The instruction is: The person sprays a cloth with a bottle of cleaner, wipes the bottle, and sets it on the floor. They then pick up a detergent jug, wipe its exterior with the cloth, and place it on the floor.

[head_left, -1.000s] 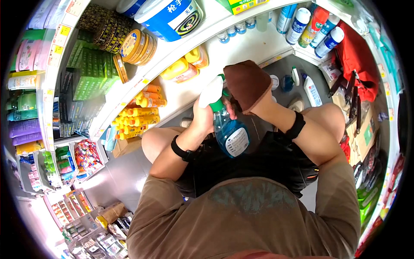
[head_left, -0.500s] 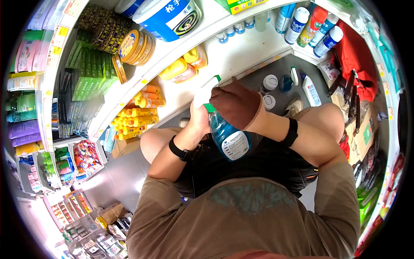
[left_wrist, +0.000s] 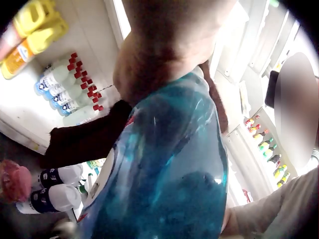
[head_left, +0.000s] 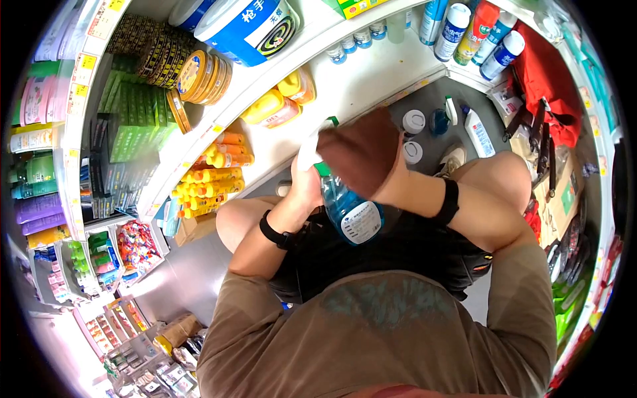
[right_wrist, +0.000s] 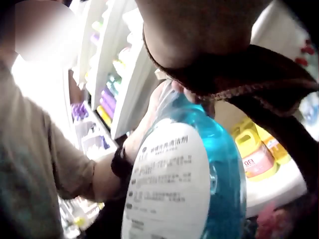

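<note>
In the head view my left hand grips the neck of a spray bottle, which is tilted in front of my lap. The bottle is clear, with blue liquid, a white label, and a white and green sprayer head. My right hand holds a brown cloth, which hides its fingers and overlaps the sprayer and bottle neck. The right wrist view shows the cloth's stitched hem hanging at the bottle's shoulder. Up close in the left wrist view, the blue bottle fills the middle.
Two white-lidded containers, another blue spray bottle and a white bottle stand on the floor ahead. Shelves curve around, carrying yellow jugs, aerosol cans and a blue tub. A red bag hangs at right.
The right hand with the cloth has moved left and down, over the sprayer and bottle neck, and the cloth is now blurred. The left hand keeps its grip on the spray bottle.
</note>
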### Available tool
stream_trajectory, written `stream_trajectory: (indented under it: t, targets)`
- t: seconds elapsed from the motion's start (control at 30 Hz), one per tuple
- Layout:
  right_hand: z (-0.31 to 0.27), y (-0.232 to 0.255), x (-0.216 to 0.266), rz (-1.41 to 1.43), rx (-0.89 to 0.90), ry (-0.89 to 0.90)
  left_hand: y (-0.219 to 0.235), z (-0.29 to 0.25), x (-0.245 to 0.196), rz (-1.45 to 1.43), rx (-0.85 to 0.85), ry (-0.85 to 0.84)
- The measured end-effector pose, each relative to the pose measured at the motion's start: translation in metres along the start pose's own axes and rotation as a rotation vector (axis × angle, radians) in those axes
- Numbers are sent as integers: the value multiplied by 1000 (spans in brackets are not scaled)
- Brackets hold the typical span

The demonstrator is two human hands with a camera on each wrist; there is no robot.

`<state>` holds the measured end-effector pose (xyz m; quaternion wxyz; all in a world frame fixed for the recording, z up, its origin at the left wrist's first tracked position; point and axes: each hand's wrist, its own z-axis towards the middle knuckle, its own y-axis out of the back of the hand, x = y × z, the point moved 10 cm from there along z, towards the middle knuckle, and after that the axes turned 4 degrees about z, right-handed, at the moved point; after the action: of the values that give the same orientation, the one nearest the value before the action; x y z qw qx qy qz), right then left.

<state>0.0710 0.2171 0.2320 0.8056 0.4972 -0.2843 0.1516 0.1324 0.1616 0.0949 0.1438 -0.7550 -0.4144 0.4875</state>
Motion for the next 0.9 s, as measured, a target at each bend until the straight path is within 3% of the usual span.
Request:
stream_trajectory:
  t: [0.03, 0.07, 0.1, 0.17, 0.23, 0.3, 0.37, 0.47, 0.5, 0.53, 0.6, 0.63, 0.67, 0.7, 0.77, 0.83, 0.87, 0.9]
  targets:
    - [-7, 3, 19, -2, -120, 155, 11, -1, 2, 72, -110, 21]
    - [-15, 11, 36, -3, -240, 308, 7, -2, -1, 67, -91, 5]
    - [-18, 15, 35, -4, -277, 308, -1, -5, -6, 63, -72, -10]
    - [-7, -3, -2, 78, -22, 17, -5, -6, -8, 55, -42, -24]
    - [-3, -9, -10, -160, -7, -60, -3, -4, -7, 50, -20, -32]
    - [-7, -2, 19, -74, -92, 89, 10, -1, -8, 143, -86, -66]
    - [-6, -1, 33, -3, -126, 223, 6, 3, -8, 92, -26, -62]
    - [4, -1, 6, -88, -180, 63, -7, -2, -7, 66, -86, -17]
    - [2, 3, 11, -106, -78, 23, -6, -5, -6, 80, -98, -19]
    - [0, 3, 21, -41, -91, 97, -4, -8, -4, 94, -109, -20]
    - [-6, 5, 38, 91, -117, 241, -4, -8, -22, 763, -64, -320]
    - [-10, 1, 43, 131, 12, 279, -6, -8, -20, 766, 27, -359]
    - [-12, 6, 45, 85, 29, 312, -16, -10, -20, 764, 119, -397]
    - [-14, 10, 47, 39, 46, 345, -22, -11, -20, 428, 263, -321]
    - [-23, 11, 37, 19, -3, 324, 1, -7, -15, 139, -73, -159]
    - [-27, 2, 2, 424, -1, 200, -17, -5, -10, -29, 263, -26]
    - [-27, 8, -8, 411, -54, 165, -30, -9, -10, -114, 431, 40]
    - [-26, 13, -17, 399, -107, 128, -25, -3, -9, 35, 343, -39]
